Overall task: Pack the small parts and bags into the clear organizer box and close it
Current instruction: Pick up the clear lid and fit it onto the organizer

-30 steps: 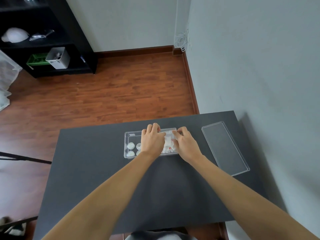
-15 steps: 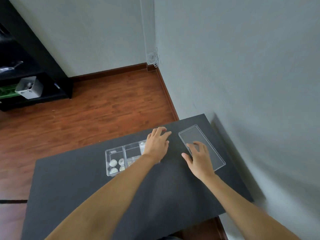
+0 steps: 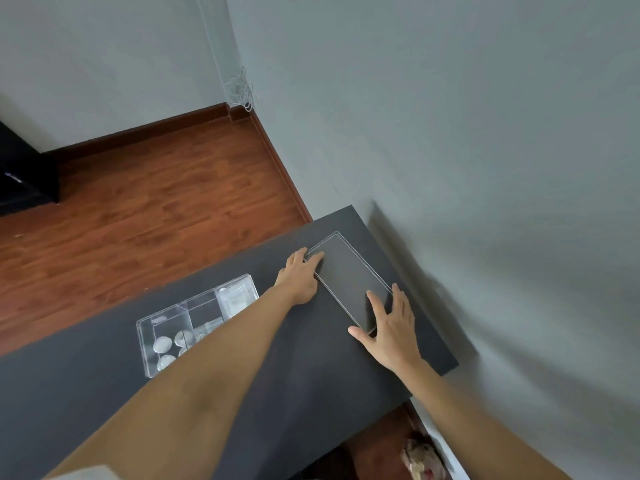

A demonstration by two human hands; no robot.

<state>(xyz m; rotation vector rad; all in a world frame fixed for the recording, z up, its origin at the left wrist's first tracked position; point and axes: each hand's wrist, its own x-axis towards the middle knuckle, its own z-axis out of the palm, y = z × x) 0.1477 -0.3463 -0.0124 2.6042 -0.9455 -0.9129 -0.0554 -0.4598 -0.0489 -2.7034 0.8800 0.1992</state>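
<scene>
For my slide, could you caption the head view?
Both hands, left hand and right hand, reach the clear lid beside the open organizer box.

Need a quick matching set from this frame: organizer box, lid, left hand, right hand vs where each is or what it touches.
Things:
1. organizer box
2. lid
3. left hand
4. right hand

Places or states:
A. on the near end of the lid
B. open, with parts in its compartments
C. on the far left corner of the lid
D. flat on the table beside the wall

Pairs: 1-B, 2-D, 3-C, 4-A
</scene>
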